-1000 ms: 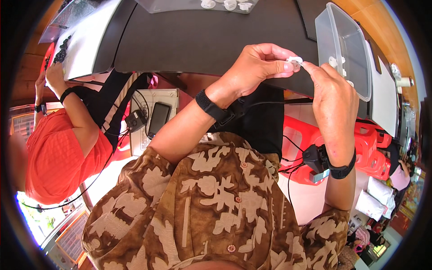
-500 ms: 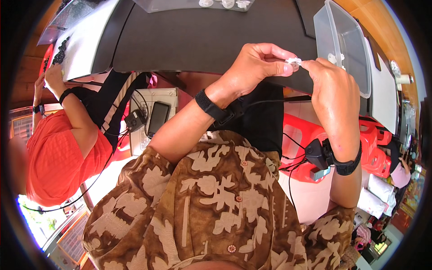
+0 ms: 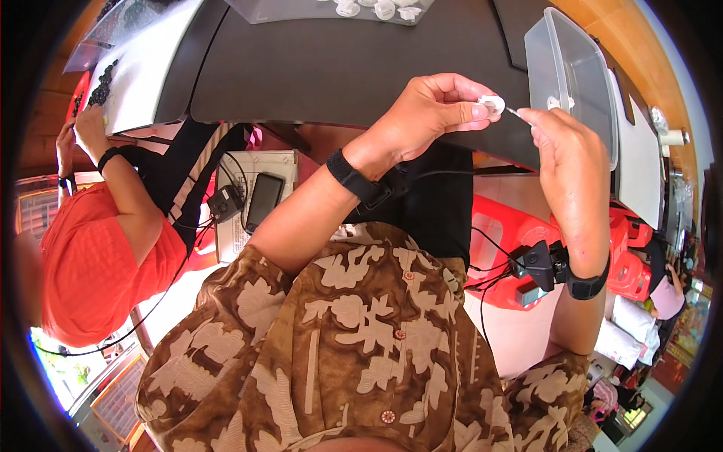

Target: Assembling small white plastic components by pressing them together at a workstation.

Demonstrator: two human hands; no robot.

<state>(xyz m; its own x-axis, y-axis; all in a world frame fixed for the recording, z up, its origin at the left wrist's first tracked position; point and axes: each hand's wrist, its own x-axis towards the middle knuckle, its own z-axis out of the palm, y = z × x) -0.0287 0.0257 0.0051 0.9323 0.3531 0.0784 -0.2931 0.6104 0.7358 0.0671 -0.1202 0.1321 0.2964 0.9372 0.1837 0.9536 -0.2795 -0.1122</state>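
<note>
My left hand [image 3: 429, 114] pinches a small round white plastic part [image 3: 492, 105] between thumb and fingertips, above the front edge of the dark table [image 3: 331, 68]. Just right of it, my right hand [image 3: 566, 154] has its fingers closed on a thin pointed tool [image 3: 514, 112]. The tool's slim tip faces the white part with a small gap between them; its other end is hidden in my fingers. Similar white parts [image 3: 384, 9] lie in a clear tray [image 3: 275, 12] at the far edge of the view.
A clear plastic bin [image 3: 539, 71] stands close to my right hand, with a white piece [image 3: 553, 102] in it. At left, a co-worker in a red top [image 3: 113, 256] handles small black pieces [image 3: 101, 87]. Below the table are red stools [image 3: 489, 226], cables and a phone-like device [image 3: 265, 202] on a box.
My right hand has drawn back to the right, so the tool tip is now apart from the white part. The white part shows more of its round face.
</note>
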